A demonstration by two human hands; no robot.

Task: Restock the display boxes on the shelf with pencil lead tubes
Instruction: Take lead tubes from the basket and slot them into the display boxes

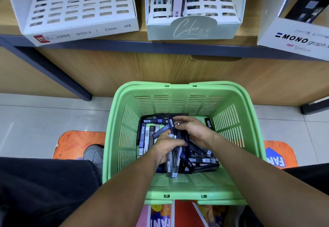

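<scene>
A green plastic basket stands on the floor below the shelf, its bottom covered with several dark pencil lead tubes. Both my hands are down inside it. My left hand grips a bunch of tubes that stick out toward me. My right hand pinches one tube at its far end, just above the left hand's bunch. On the shelf above stand three display boxes: a white slotted one at left, a pale green one in the middle, and a white MONO graph one at right.
The white box holds a few dark tubes at its back left. The middle box has tubes in its left slots. The wooden shelf edge runs across above the basket. An orange mat lies on the tiled floor, with my shoe on it.
</scene>
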